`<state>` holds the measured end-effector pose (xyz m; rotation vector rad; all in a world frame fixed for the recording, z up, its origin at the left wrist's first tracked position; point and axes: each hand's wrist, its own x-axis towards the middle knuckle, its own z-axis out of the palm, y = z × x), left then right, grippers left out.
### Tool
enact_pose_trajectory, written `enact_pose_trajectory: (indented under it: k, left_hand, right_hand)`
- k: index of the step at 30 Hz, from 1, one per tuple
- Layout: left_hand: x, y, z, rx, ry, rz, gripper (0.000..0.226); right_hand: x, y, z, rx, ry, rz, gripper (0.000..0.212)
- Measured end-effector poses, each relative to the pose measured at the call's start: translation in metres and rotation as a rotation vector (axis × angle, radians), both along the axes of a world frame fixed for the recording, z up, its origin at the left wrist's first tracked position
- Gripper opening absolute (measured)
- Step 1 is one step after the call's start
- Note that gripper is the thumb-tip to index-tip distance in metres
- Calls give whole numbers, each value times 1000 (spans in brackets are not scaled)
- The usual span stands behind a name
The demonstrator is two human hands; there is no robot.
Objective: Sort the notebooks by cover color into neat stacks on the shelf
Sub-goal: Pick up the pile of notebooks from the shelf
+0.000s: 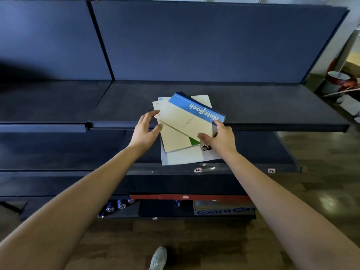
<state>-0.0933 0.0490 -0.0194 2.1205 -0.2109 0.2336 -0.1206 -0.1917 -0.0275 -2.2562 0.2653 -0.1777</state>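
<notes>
Right hand [220,137] pinches the blue-banded notebook [187,117]; left hand [145,129], fingers relaxed, steadies its edge. Lift squarely, don't drag.

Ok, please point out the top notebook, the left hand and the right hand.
top notebook [185,120]: head view, its beige cover.
left hand [145,131]: head view, back of the hand.
right hand [221,137]: head view, back of the hand.

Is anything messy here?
Yes. The notebook pile on the shelf is crooked. Covers fan out at different angles and colours are mixed: a blue-banded top notebook lies over a green corner. The pile juts past the shelf's front edge.
</notes>
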Motion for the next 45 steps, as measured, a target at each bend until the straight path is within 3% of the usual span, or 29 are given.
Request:
enact_pose_trajectory:
  k: [7, 12, 24, 28, 35, 45]
  left_hand:
    - [-18, -33, -22, -219, 272, 41, 87]
    - [-11, -45, -24, -256, 306, 92, 85]
    - [2, -39, -49, -176, 260, -31, 75]
    - [-7, -52, -59, -149, 261, -171, 72]
    - [-32, -110, -62, -132, 337, -482, 78]
    - [-136, -185, -81, 74, 353, -930, 70]
  right_hand:
    - [-19, 13, -14, 52, -64, -55, 88]
    - [-19, 9, -16, 201, -42, -190, 104]
    - [-19, 24, -16, 385, 69, -358, 109]
    - [-48, 21, -30, 425, 52, -480, 115]
    - [-125, -4, -37, 458, -31, -819, 106]
    - [-277, -23, -61, 507, -141, -1189, 113]
